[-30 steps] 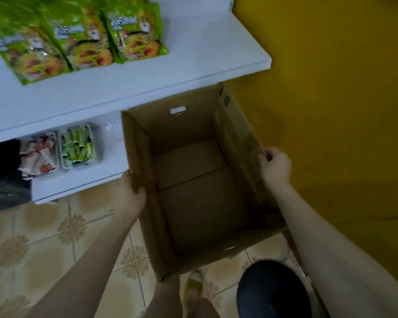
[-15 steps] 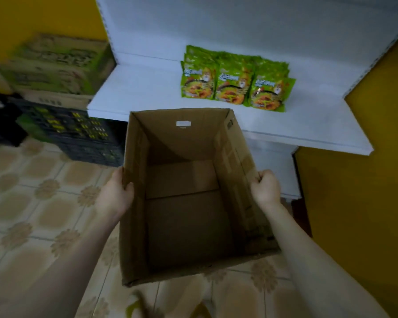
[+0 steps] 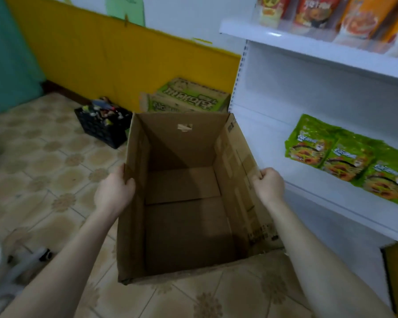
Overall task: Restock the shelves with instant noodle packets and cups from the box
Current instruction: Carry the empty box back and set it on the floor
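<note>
left hand (image 3: 114, 193): curled round left wall rim of box (image 3: 182, 143).
right hand (image 3: 268, 185): fist clamped on right wall rim.
box: between the hands, open, 0 packets, 0 cups inside.
change: shelf (image 3: 319, 203) moved from ahead of the hands to right of right hand; box turned away.
meaning: unloading looks finished.
count: 1 box; 3 green packets (image 3: 347, 157) on shelf; upper packs (image 3: 331, 12) blurred.

1 black crate (image 3: 101, 131) of small items, patterned tile floor (image 3: 44, 171), yellow wall panel (image 3: 101, 53)
</note>
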The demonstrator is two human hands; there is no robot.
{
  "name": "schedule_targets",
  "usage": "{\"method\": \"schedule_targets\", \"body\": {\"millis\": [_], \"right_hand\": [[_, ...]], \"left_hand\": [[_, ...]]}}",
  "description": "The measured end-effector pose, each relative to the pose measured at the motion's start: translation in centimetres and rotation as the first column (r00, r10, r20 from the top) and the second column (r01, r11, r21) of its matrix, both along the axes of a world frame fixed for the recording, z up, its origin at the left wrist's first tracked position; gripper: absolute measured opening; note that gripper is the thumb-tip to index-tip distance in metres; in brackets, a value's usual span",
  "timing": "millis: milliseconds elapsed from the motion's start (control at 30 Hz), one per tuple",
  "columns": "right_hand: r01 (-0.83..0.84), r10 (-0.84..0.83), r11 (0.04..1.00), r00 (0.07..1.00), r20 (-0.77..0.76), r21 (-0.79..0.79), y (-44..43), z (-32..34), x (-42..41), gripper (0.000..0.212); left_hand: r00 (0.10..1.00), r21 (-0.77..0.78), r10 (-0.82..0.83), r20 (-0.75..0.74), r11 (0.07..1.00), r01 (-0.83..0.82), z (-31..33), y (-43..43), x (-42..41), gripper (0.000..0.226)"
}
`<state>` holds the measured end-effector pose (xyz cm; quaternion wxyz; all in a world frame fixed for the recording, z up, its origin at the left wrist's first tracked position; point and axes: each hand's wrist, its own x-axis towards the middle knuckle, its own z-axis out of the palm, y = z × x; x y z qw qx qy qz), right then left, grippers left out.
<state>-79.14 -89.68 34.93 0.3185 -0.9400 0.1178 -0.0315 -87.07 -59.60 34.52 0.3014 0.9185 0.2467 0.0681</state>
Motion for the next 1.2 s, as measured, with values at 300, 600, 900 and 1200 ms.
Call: {"method": "schedule_targets", "body": {"millis": [300,600,900,1200], "right_hand": [[-0.262,0.262,0.965,0.965,0.019,-0.020,15.4,2.7,8.7,0.028],[-0.441,0.440,0.898,0.897,0.040,0.001,28.8,5.0,20.2,0.014],[-0.578,0.576,0.816,0.811,0.106,-0.014,41.1,8.2,30.1,0.026],[-0.621,0.620,0.783,0.774,0.130,-0.040,53.8,8.2,37.2,0.025]], "left_hand": [[0.971,0.011,0.231,0.058,0.973,-0.232,4.0,12.4,1.4,0.048],[0.896,0.072,0.426,0.125,0.897,-0.437,6.4,22.1,7.9,0.047],[0.833,0.062,0.518,0.194,0.841,-0.538,9.3,31.2,14.2,0.040],[0.790,0.051,0.578,0.205,0.800,-0.598,8.6,42.2,20.2,0.030]]}}
